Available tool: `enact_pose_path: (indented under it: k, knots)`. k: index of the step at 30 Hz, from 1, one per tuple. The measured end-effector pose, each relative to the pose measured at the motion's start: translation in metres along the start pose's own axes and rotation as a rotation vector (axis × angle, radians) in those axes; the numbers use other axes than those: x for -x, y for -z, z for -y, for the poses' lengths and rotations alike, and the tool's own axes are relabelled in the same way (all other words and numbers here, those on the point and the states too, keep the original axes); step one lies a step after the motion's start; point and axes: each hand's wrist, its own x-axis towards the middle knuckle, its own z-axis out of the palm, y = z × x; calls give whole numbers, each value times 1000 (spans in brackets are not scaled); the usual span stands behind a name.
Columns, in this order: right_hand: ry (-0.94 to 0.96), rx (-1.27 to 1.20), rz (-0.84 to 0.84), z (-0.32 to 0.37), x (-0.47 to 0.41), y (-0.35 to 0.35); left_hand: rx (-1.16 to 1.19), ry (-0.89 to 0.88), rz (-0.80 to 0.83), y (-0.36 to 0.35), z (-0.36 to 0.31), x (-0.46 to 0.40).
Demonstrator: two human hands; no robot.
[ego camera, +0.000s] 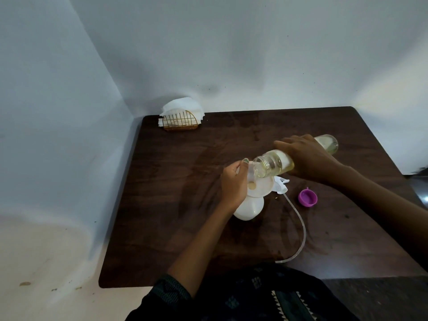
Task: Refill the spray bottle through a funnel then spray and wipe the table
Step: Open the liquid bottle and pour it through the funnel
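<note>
A white spray bottle (249, 209) stands near the middle of the dark wooden table (185, 205) with a pale funnel (261, 185) set in its neck. My left hand (232, 181) grips the funnel's left rim. My right hand (308, 156) holds a clear refill bottle (271, 164) of yellowish liquid, tipped on its side with its mouth over the funnel. The white spray head (281, 184) lies just right of the funnel, its clear tube (301, 230) curving toward the table's near edge.
A purple cap (307, 198) lies open side up to the right of the spray head. A gold wire holder with white napkins (181, 118) stands at the far left corner against the wall. My dark patterned clothing (254, 295) is at the near edge.
</note>
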Motion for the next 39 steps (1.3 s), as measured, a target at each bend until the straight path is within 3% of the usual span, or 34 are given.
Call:
enact_pose_path:
  k: [39]
  knots:
    - [6, 6, -23, 5, -4, -4, 9, 3, 3, 7, 2, -3]
